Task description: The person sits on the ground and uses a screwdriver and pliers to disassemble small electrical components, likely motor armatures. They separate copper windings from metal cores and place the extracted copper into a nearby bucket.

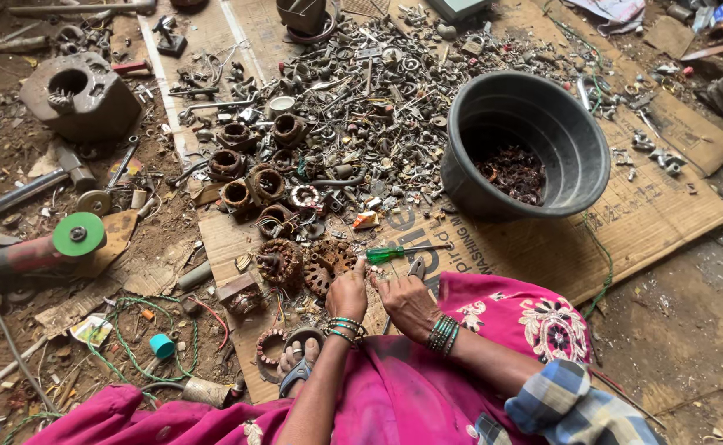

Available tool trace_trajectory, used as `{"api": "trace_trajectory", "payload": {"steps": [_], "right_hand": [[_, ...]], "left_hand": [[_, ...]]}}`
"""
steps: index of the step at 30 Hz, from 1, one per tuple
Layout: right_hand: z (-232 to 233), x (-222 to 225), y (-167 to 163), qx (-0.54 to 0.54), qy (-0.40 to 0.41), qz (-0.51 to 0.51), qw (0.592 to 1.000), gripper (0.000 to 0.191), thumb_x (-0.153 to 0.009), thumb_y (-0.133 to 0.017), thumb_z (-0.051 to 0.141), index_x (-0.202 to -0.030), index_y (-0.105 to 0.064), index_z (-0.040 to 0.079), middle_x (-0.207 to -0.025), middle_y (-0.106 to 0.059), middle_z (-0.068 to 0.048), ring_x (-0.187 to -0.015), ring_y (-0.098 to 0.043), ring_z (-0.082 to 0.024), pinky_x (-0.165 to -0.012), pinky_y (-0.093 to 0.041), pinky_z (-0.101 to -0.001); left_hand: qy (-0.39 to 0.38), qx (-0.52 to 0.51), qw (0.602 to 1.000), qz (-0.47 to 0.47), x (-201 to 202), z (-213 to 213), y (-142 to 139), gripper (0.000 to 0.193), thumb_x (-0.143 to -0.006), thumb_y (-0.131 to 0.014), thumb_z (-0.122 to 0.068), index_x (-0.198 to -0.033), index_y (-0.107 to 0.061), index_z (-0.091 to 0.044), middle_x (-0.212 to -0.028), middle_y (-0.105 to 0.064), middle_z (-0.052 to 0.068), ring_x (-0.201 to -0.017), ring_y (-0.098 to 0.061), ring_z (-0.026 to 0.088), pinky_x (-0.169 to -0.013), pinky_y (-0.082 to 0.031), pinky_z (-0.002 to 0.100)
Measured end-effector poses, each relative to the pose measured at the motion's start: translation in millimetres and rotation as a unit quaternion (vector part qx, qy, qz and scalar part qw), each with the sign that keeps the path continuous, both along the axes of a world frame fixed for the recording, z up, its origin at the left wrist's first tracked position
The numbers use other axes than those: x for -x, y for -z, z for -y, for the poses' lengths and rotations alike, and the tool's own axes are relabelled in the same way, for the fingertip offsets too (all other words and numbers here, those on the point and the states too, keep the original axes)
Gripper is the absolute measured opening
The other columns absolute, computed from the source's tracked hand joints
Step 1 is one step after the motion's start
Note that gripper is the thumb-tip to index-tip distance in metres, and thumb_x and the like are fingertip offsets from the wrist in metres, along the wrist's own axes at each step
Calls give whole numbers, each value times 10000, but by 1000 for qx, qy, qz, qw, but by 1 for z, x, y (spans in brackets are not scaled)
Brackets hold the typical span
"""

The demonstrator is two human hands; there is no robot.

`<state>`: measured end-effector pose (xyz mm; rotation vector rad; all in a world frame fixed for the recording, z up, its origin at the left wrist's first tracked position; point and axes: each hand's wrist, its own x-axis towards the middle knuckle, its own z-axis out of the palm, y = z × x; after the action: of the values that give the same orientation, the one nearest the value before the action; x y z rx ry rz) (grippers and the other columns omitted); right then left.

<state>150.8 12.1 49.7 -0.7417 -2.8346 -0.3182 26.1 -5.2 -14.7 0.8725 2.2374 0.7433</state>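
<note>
My left hand (347, 292) rests on the cardboard with its fingers curled, forefinger tip at the butt of a green-handled screwdriver (386, 254). What it grips, if anything, is hidden. My right hand (408, 305) lies beside it, fingers closed around the grey handles of pliers (416, 267). Both wrists carry green bangles. Just left of the hands lie rusty copper-wound motor cores (280, 262). My pink-clothed knee (502, 309) is at the right, and a sandalled foot (297, 360) shows below the left hand.
A black plastic tub (577, 165) holding reddish wire scrap stands at the right on flattened cardboard (650, 218). A wide heap of bolts, nuts and metal bits (361, 91) fills the middle. An angle grinder with a green disc (79, 234) and a hammer (65, 169) lie left.
</note>
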Motion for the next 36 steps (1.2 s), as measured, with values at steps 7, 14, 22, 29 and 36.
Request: {"api": "trace_trajectory", "payload": {"steps": [7, 14, 22, 29, 36], "right_hand": [[4, 1, 2, 158, 119, -66, 978, 112, -943, -554, 118, -919, -645, 58, -693, -648, -121, -661, -670, -272, -620, -527, -392], [-4, -3, -2, 422, 261, -159, 854, 271, -1041, -547, 348, -1235, -673, 206, -664, -671, -91, -565, -656, -228, -541, -528, -391], [-17, -23, -9, 304, 207, -248, 896, 171, -1007, -597, 271, -1102, -712, 187, -715, -687, -100, -586, -668, -197, -521, -529, -377], [-23, -23, -13, 376, 219, -292, 852, 289, -1000, -580, 325, -1177, -690, 125, -678, -687, -75, -571, -668, -184, -512, -494, -362], [-29, -28, -9, 725, 164, -384, 548, 318, -1098, -534, 330, -947, -591, 57, -663, -508, 61, -533, -423, -31, -474, -342, -214]], "left_hand": [[14, -65, 997, -51, 1, 3, -9, 679, -1011, -330, -650, -850, -742, -135, -814, -722, 184, -705, -676, 380, -613, -491, 504], [59, -140, 980, 132, 4, -7, -3, 763, -1057, -278, -677, -769, -712, -119, -627, -631, 62, -520, -580, 185, -477, -408, 329], [38, -100, 791, 602, 16, 3, -20, 541, -1028, -426, -593, -919, -632, -105, -722, -697, 25, -496, -607, 96, -462, -460, 216], [148, -246, 829, 479, 4, -6, -7, 284, -1092, -565, -364, -1034, -654, -100, -734, -595, -27, -549, -490, 46, -464, -379, 220], [251, -278, 921, -107, 14, -5, -10, 219, -1022, -635, -287, -950, -622, -81, -690, -658, 62, -575, -596, 157, -532, -433, 316]]}}
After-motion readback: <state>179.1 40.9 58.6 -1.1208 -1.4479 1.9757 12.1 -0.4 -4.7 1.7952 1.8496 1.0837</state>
